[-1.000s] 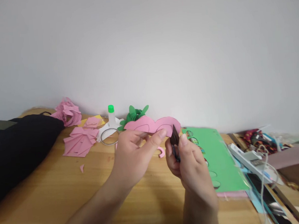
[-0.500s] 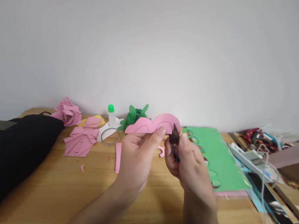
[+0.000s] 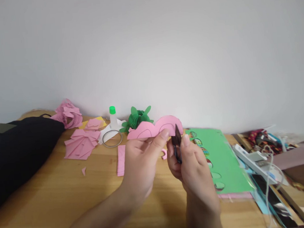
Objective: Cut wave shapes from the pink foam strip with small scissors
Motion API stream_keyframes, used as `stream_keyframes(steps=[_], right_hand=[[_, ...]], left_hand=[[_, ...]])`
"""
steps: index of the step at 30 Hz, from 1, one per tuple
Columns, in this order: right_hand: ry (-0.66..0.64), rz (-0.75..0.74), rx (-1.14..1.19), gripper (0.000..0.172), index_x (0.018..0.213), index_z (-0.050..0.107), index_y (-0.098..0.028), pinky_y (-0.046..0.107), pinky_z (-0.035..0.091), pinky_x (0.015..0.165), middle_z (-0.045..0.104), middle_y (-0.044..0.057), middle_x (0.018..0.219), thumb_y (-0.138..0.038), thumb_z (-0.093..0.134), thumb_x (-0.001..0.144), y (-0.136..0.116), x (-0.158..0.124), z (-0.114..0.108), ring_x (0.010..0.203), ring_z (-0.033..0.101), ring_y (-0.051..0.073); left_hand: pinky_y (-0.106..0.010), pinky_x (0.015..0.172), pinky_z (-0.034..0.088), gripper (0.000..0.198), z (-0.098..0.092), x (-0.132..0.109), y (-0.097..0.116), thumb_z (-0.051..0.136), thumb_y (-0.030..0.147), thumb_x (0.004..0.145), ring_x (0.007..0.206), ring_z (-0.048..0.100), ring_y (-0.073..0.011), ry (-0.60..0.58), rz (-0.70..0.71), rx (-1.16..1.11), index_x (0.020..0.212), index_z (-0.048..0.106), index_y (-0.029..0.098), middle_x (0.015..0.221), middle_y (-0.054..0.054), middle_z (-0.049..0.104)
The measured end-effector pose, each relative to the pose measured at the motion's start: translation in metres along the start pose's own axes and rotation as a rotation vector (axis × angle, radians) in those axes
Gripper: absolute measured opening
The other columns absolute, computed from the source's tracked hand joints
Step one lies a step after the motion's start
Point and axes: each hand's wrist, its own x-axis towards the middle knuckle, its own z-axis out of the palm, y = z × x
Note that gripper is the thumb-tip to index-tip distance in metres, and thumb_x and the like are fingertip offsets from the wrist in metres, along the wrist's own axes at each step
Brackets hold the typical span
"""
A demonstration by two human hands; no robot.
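Observation:
A pink paper piece [image 3: 140,130] with a wavy, double-arched upper edge and curved drawn lines is pinched in my left hand [image 3: 142,168], thumb on the near face. My right hand [image 3: 195,163] is closed around a pair of dark scissors [image 3: 177,140], the handles mostly hidden by the fingers. The blades point up and meet the right end of the paper. Beneath the hands, a pink paper strip [image 3: 121,161] and a small curved pink offcut [image 3: 164,154] lie on the wooden table [image 3: 101,200].
Behind stand a glue stick [image 3: 113,118], a metal ring [image 3: 112,138] and a green paper figure [image 3: 139,118]. Folded pink papers [image 3: 82,144] and a black bag [image 3: 24,150] lie left. Rightward are a green sheet [image 3: 220,161], a power strip [image 3: 254,163] and a phone [image 3: 275,202].
The scissor blades have come closer together at the paper's right end. The paper has shifted very slightly in my left hand, and its left end shows a small ragged bit.

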Motion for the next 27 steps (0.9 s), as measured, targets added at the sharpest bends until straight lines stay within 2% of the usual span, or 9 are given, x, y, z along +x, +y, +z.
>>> stream_keyframes(steps=[6, 19, 27], right_hand=[[0.0, 0.004, 0.027, 0.048, 0.064, 0.047, -0.021, 0.021, 0.017, 0.036, 0.03, -0.008, 0.046, -0.055, 0.041, 0.098, 0.001, 0.0001, 0.0005, 0.039, 0.019, 0.007], [0.013, 0.002, -0.037, 0.048, 0.064, 0.048, -0.021, 0.022, 0.018, 0.035, 0.03, -0.008, 0.046, -0.055, 0.04, 0.098, 0.0011, 0.0006, -0.0007, 0.039, 0.02, 0.008], [-0.012, 0.002, 0.013, 0.047, 0.064, 0.047, -0.021, 0.021, 0.017, 0.035, 0.029, -0.008, 0.046, -0.052, 0.039, 0.099, 0.0024, 0.0001, -0.0014, 0.039, 0.019, 0.007]], left_hand=[[-0.027, 0.052, 0.041, 0.028, -0.0002, 0.0003, -0.0002, 0.073, 0.037, 0.079, 0.053, 0.048, -0.0117, -0.001, -0.006, 0.002, 0.056, 0.066, 0.023, 0.054, 0.003, 0.055], [-0.024, 0.05, 0.038, 0.025, -0.0006, -0.0005, -0.0011, 0.073, 0.035, 0.08, 0.053, 0.043, -0.0093, 0.013, 0.007, -0.004, 0.06, 0.066, 0.022, 0.055, 0.004, 0.049], [-0.029, 0.052, 0.042, 0.027, -0.0003, 0.0002, -0.0005, 0.072, 0.038, 0.079, 0.054, 0.05, -0.0133, 0.013, -0.009, 0.019, 0.057, 0.065, 0.024, 0.054, 0.003, 0.054]])
